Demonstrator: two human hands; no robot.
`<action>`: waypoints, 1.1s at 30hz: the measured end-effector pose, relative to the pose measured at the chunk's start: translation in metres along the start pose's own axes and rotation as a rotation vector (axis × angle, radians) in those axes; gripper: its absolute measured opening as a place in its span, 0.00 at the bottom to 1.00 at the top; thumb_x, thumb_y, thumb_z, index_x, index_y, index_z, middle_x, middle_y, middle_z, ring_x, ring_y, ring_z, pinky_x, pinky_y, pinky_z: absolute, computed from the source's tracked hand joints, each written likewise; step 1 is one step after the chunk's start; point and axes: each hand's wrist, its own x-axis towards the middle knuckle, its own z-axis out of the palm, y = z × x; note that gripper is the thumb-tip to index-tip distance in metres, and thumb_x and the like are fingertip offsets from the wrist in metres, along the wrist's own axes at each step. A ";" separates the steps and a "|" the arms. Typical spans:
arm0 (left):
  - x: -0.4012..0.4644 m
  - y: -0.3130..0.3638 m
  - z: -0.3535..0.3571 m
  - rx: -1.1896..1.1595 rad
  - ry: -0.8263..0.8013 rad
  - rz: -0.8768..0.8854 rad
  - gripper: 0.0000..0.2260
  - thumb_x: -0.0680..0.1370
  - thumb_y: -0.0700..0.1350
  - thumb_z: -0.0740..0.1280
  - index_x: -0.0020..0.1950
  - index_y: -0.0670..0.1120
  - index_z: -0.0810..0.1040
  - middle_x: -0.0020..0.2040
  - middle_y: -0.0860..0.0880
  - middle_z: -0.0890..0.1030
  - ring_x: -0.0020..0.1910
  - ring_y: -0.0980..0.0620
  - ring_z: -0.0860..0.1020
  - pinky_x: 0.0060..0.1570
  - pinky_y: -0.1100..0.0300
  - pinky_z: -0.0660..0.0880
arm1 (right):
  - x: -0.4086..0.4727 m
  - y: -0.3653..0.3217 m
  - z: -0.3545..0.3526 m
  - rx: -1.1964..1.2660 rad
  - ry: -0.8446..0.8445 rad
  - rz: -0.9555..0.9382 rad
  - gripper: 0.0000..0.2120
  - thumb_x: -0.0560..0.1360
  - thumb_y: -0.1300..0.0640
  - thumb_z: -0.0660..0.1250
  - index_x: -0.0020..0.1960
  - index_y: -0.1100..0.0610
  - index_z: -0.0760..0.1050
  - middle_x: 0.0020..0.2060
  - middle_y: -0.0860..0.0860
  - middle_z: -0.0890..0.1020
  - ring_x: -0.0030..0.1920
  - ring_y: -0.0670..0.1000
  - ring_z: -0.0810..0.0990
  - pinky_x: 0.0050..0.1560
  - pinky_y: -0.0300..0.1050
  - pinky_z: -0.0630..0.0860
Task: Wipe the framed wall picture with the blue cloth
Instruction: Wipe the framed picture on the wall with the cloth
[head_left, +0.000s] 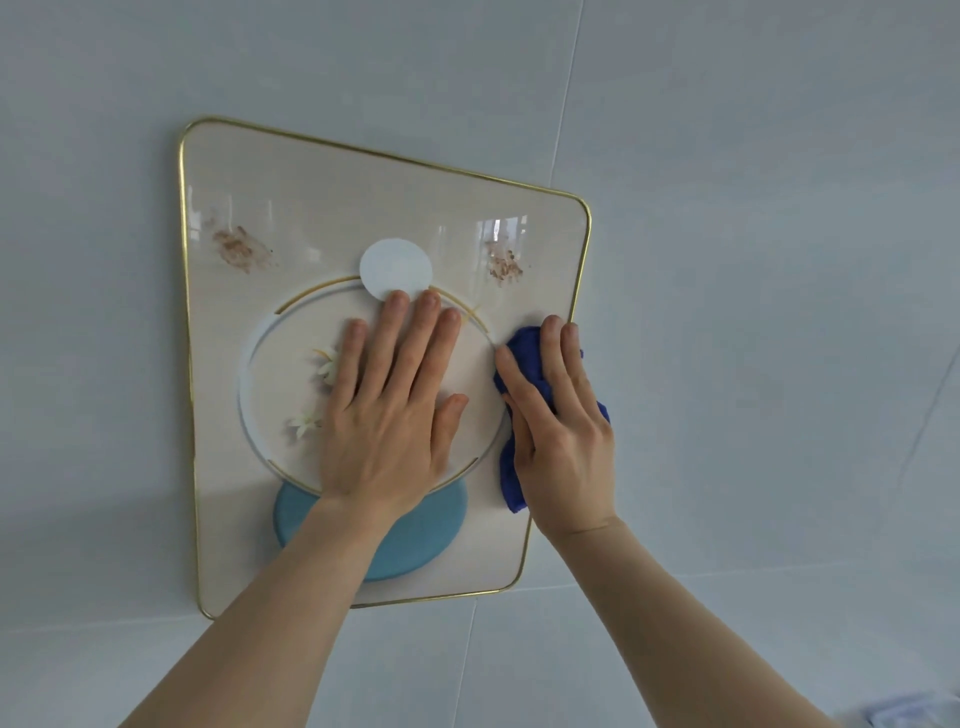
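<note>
A cream picture with a thin gold frame (228, 467) hangs on the pale tiled wall. It shows a large circle, a white disc and a light blue disc. A brown smudge (240, 249) marks its upper left and another brown smudge (503, 265) its upper right. My left hand (392, 410) lies flat on the middle of the picture, fingers spread, holding nothing. My right hand (563, 431) presses a crumpled blue cloth (524, 358) against the picture's right side, below the right smudge. The hand covers most of the cloth.
Pale grey wall tiles (753, 260) with thin grout lines surround the picture. A bit of pale bluish material (914, 714) shows at the bottom right corner.
</note>
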 end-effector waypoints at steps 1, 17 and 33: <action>0.000 0.000 -0.001 0.000 -0.004 0.001 0.30 0.85 0.56 0.50 0.85 0.46 0.47 0.86 0.47 0.49 0.85 0.45 0.46 0.83 0.43 0.47 | -0.002 0.000 -0.002 -0.019 -0.016 -0.008 0.20 0.80 0.70 0.67 0.69 0.56 0.80 0.75 0.65 0.72 0.77 0.65 0.69 0.67 0.57 0.80; 0.000 0.001 -0.006 -0.040 -0.100 -0.004 0.32 0.85 0.57 0.50 0.84 0.47 0.43 0.86 0.47 0.43 0.84 0.45 0.42 0.83 0.41 0.47 | -0.085 -0.011 -0.057 0.133 -0.446 0.435 0.22 0.74 0.67 0.73 0.61 0.45 0.84 0.71 0.50 0.80 0.60 0.54 0.85 0.55 0.48 0.84; -0.001 -0.003 -0.003 -0.081 -0.051 0.014 0.30 0.85 0.59 0.43 0.85 0.46 0.47 0.86 0.48 0.49 0.85 0.47 0.46 0.83 0.44 0.48 | 0.114 -0.015 -0.024 0.182 0.033 0.162 0.22 0.82 0.58 0.67 0.75 0.52 0.73 0.77 0.53 0.74 0.79 0.53 0.69 0.79 0.52 0.67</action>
